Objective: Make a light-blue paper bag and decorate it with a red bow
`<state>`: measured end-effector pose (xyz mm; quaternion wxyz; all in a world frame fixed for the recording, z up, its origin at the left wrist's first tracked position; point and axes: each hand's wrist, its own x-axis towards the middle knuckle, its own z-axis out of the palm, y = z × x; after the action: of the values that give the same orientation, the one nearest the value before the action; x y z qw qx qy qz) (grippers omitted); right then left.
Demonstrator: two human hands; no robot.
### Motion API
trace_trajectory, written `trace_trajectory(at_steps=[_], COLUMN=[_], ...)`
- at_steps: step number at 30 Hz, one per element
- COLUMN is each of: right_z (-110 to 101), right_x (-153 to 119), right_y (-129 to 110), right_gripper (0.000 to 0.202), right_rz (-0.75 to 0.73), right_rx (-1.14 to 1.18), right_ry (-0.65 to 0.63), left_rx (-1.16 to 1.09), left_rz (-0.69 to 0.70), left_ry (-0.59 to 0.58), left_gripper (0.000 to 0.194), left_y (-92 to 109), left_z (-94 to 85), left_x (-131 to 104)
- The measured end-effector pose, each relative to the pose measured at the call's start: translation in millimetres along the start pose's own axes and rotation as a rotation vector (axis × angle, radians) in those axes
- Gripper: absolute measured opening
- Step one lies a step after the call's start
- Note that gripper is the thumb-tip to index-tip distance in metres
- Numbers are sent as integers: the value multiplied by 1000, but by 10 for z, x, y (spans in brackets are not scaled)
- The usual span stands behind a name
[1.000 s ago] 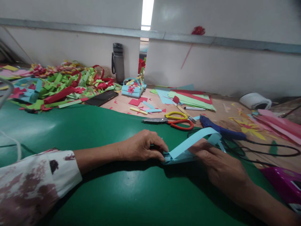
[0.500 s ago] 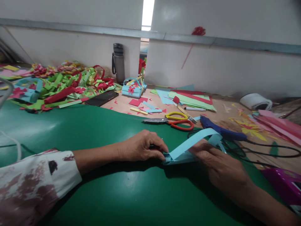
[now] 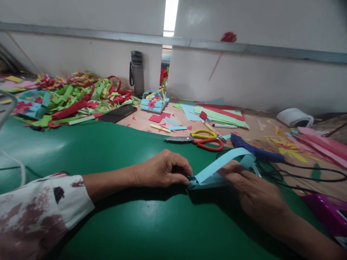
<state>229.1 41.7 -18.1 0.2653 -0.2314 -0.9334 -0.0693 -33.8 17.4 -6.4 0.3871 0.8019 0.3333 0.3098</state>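
Observation:
A light blue paper handbag point(image 3: 208, 181) with a looped strip handle point(image 3: 226, 159) lies low over the green mat. My left hand point(image 3: 165, 168) pinches its left end between thumb and forefinger. On the other side my right hand point(image 3: 252, 184) grips the bag's right part, with the handle arching over the fingers; those fingertips are partly hidden behind the paper. Just beyond are scissors point(image 3: 196, 139) with one yellow and one red handle, and a blue glue gun point(image 3: 255, 150) with its black cord.
Heaped paper pieces point(image 3: 70, 94) lie at the back left beside a phone point(image 3: 118, 113) and a grey bottle point(image 3: 137, 77). A finished-looking blue paper bag point(image 3: 151, 104) stands behind the scissors. Coloured sheets point(image 3: 222, 113), a marker point(image 3: 224, 125) and a magenta object point(image 3: 324, 213) lie to the right.
My left fingertips have shifted very slightly left at the bag's end, showing a little more of its folded edge. My right hand and the bag stay nearly still.

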Motion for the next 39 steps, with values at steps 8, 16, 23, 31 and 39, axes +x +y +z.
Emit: trace_trajectory(at_steps=[8,16,23,31,39], right_z=[-63,-60,-86,-347,-526], right_x=[70,81,95,45,48], right_y=[-56,-146,-318,-353,-199], right_gripper=[32,44,55,44,24], right_rz=[-59,-67,-6,-56,560], right_rx=[-57,60,220,199,491], right_ry=[37,61,84,117,341], left_rx=[138,888,1178,1167,1027], left_rz=[83,611,486,314,305], left_ry=[173,261,212,182,155], left_gripper=[10,21,41,46,53], left_y=[39,342,386,263,201], left_z=[8,217,601,718,607], left_x=[-2,-68,5,24,78])
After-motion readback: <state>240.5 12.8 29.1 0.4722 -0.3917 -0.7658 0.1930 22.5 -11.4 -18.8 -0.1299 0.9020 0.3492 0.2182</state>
